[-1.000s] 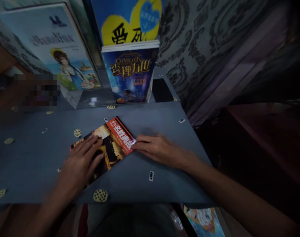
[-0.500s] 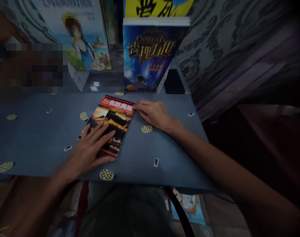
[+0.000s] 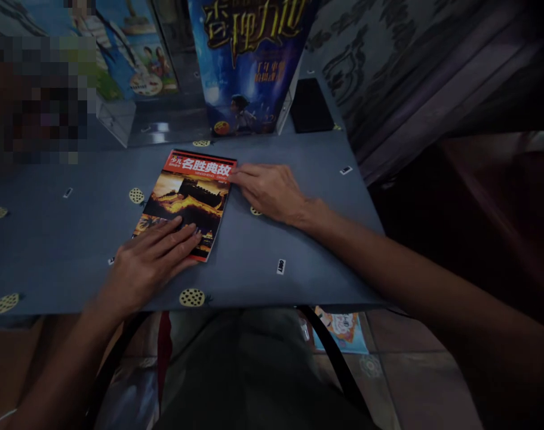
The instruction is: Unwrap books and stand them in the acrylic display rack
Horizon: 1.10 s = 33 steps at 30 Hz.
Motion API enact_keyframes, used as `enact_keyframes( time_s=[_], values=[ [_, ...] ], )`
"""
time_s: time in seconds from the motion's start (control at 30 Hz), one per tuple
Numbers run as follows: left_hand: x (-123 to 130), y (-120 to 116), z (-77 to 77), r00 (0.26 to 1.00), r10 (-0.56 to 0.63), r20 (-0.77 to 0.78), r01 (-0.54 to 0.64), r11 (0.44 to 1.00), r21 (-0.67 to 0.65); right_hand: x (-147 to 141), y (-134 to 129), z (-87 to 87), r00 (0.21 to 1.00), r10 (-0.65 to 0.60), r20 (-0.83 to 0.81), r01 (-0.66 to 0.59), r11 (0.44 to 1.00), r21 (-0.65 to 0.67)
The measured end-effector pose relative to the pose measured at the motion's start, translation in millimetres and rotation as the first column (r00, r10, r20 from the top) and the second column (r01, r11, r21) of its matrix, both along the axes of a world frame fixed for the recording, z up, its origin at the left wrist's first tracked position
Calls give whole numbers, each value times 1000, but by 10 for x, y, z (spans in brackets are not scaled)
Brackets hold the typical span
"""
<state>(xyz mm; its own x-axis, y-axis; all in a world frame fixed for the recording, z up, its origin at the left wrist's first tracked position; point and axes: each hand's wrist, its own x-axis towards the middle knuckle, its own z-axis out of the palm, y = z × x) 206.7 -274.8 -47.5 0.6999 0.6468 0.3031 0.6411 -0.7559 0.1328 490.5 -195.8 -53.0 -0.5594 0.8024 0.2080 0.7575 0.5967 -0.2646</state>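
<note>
Head view: your left hand lies flat, fingers stretched and nearly together, pressing on the lower part of a thin paperback and hiding its lower left. Your right hand is loosely bent, its fingertips touching the upper right edge; whether they pinch the cover, you cannot tell from here.

The paperback lies face up and slightly slanted on the table in front of you, its cover smooth, with a red title band, white characters and a golden wall scene. Beneath it, the grey-blue tablecloth bears dotted yellow pineapples and small white labels.

Just beyond the paperback's top edge, a clear, glossy stand blocks the back of the table, holding a tall blue book with gold lettering and, to its left, an illustrated book. Right of the stand lies a flat black rectangle. Swirl-patterned grey fabric or paper rises behind. The upper left corner is blurred out.

Below the table edge, a bright booklet lies near square floor tiles.
</note>
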Motion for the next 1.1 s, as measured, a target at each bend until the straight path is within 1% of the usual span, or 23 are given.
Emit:
enact_keyframes(
  time_s=[0.1,0.17,0.23,0.33,0.43,0.5,0.57,0.7,0.77,0.83,0.9,0.97,1.03,1.1],
  values=[
    [-7,5,10,1000,24,19,-23,999,-40,-103,-168,12,996,89,-14,-90,996,-27],
    [-6,17,24,999,29,30,-27,998,-51,-158,-272,-22,978,179,-107,-182,983,-26],
    [0,28,39,999,25,37,-23,998,-60,-198,-355,-76,947,233,-221,-243,970,-17],
    [12,35,55,998,22,53,-18,998,-66,-236,-439,-144,892,250,-378,-272,962,-5],
    [22,32,61,997,12,71,-9,999,-45,-260,-512,-150,851,263,-454,-297,955,-2],
    [26,25,62,997,2,71,0,1000,-29,-272,-573,-128,845,291,-449,-319,948,14],
    [27,15,57,998,-8,64,9,1000,-15,-284,-641,-101,847,343,-406,-350,935,60],
    [10,-5,23,998,-17,57,17,1000,14,-310,-744,-72,829,497,-256,-470,867,163],
    [-4,-10,3,999,-17,48,15,999,32,-325,-762,-63,816,551,-175,-529,833,161],
    [-21,-7,-5,999,-18,29,17,999,39,-337,-763,-49,810,573,-125,-557,819,137],
    [-38,5,8,1000,-25,5,25,999,27,-345,-760,-30,807,577,-127,-563,816,128],
    [-55,27,41,999,-35,-9,35,999,11,-349,-760,-13,813,559,-163,-544,829,131],
    [-68,65,86,999,-49,-9,49,999,-7,-352,-764,-4,826,526,-202,-509,850,134],
    [-78,126,128,998,-66,0,66,997,-47,-357,-757,-5,856,467,-222,-450,884,125]
  ],
)
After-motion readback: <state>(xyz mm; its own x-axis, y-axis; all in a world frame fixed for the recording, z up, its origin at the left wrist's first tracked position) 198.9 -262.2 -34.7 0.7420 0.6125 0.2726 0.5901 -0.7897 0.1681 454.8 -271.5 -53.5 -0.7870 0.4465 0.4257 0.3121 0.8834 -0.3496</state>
